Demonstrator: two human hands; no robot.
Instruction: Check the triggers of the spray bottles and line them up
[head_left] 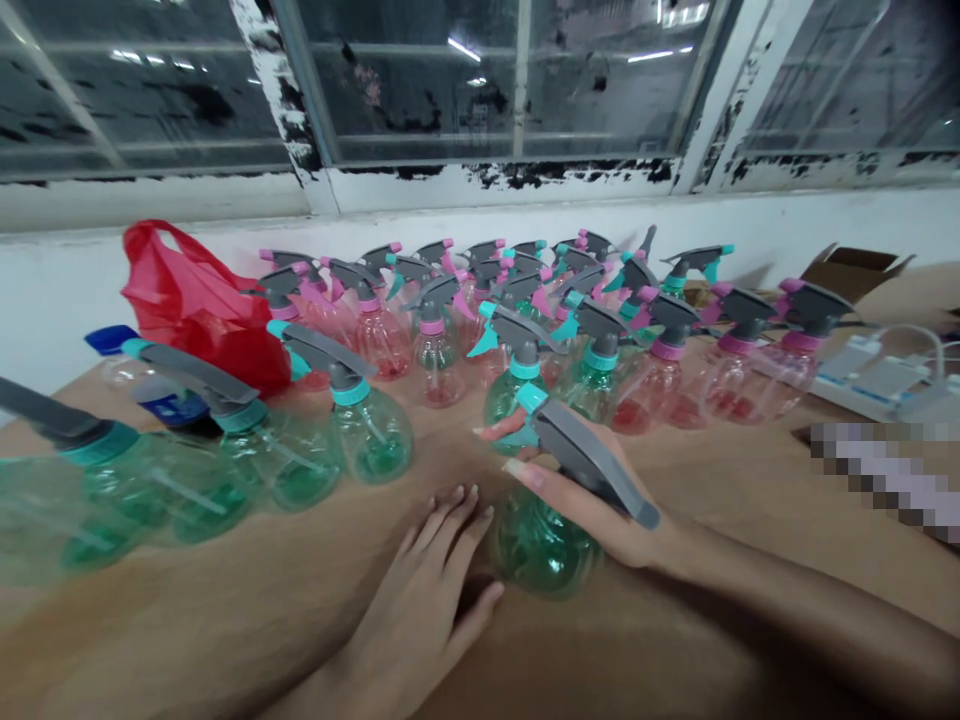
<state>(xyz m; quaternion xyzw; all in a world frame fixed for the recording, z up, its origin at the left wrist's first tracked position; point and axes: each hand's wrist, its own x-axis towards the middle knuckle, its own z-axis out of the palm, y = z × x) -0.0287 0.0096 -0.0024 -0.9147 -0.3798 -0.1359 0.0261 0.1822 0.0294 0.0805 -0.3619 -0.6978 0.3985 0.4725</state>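
My right hand (592, 505) is wrapped around the grey spray head and neck of a green transparent spray bottle (541, 548) that stands on the brown table (225, 620). Its index finger reaches toward the teal nozzle (529, 400). My left hand (431, 590) lies flat on the table just left of that bottle, fingers stretched out and holding nothing. Several more green spray bottles (367, 425) stand to the left. Several pink ones (439, 360) crowd the back.
A red plastic bag (199, 300) sits at the back left by the white wall. A white power strip with cables (877, 385) lies at the right, with a cardboard box (851, 270) behind it. Dark windows run above.
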